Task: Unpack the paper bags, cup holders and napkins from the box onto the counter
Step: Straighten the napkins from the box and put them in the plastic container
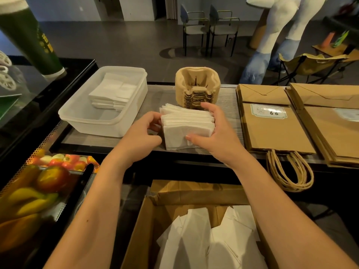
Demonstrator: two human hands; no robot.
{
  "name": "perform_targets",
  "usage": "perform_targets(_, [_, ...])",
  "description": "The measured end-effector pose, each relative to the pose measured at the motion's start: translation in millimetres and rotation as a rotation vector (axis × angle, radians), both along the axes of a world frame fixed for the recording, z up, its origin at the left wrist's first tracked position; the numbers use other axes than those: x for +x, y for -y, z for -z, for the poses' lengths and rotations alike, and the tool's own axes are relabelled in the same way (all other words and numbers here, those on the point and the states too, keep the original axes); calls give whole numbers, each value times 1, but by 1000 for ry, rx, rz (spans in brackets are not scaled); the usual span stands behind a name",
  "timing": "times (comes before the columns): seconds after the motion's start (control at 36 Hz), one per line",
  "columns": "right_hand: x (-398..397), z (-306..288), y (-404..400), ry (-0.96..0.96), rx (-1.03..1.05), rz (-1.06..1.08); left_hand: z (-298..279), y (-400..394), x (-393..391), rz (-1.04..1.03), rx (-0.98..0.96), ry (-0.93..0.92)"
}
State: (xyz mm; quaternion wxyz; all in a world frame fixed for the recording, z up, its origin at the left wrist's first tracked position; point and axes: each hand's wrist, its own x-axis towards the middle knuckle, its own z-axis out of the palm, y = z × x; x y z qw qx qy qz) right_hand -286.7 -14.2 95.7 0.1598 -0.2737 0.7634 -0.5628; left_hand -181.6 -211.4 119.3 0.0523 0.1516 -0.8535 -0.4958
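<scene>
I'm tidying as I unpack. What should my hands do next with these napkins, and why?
Probably square the napkins and let go: both the left hand and right hand grip the stack on the counter, and more white paper waits in the box.

Fruit [52, 178] fills a case left; two chairs [209, 26] stand beyond.

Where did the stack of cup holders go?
In the head view, the cup holders stand mid-counter, just behind the napkin stack, between the plastic tub on the left and the paper bags on the right.
</scene>
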Motion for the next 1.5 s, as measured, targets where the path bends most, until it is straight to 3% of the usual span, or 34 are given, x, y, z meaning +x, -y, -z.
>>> perform_targets(0.06, [0,0,1,-2,3,3,-2,6,3,117,-7,67])
perform_targets(0.14, [1,0,1,-21,11,10,-1,7,2,168,-172,129])
perform_targets(0.19, [1,1,1,-26,12,11,3,3,-2,99,-268,59])
perform_targets(0.33, [1,1,0,-17,-9,-9,10,5,-4,40,-297,-96])
perform_targets(0.56, [0,1,1,-11,5,-14,18,2,-1,-45,-197,-220])
perform_targets(1.03, [-1,1,0,-6,6,-30,15,4,-4,-18,-11,-153])
perform_targets(1.19, [-1,1,0,-3,16,-26,13,7,-6,1,-133,-131])
perform_targets(1.5, [-1,1,0,-5,7,-18,12,5,-13,32,-181,-127])
